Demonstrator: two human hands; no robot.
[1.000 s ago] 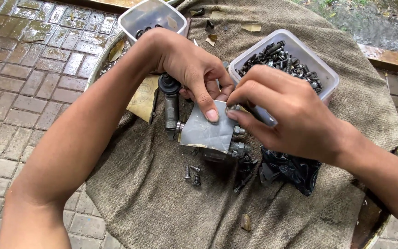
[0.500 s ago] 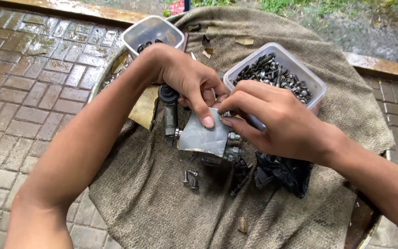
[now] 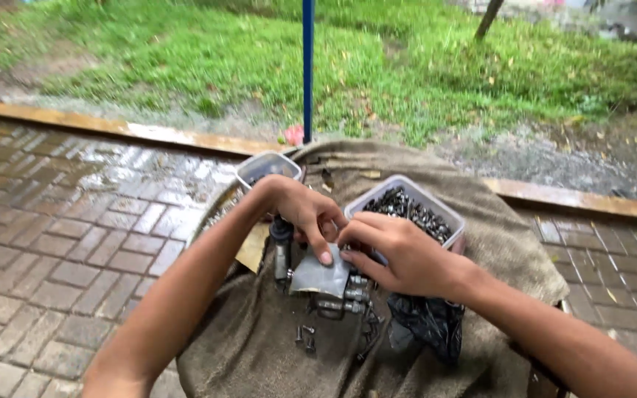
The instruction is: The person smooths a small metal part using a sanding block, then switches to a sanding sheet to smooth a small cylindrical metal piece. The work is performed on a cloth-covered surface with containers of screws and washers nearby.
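A grey metal engine part (image 3: pixel 321 280) with tubes and fittings lies on a burlap-covered round table (image 3: pixel 274 346). My left hand (image 3: pixel 300 214) rests on its top, thumb pressed down on the flat grey face. My right hand (image 3: pixel 396 254) comes in from the right and pinches something small at the part's upper right edge; what it pinches is hidden by the fingers. Behind the right hand stands a clear plastic tub of dark bolts (image 3: pixel 414 210).
A second clear tub (image 3: pixel 267 168) sits at the table's far left. Loose screws (image 3: pixel 305 337) and a black plastic bag (image 3: pixel 425 324) lie on the burlap. Wet brick paving (image 3: pixel 60 236) surrounds the table; a blue pole (image 3: pixel 307 70) and grass lie beyond.
The view has tilted up, so the table sits lower and the grass and pole now show. Both hands stay on the grey part in much the same grip.
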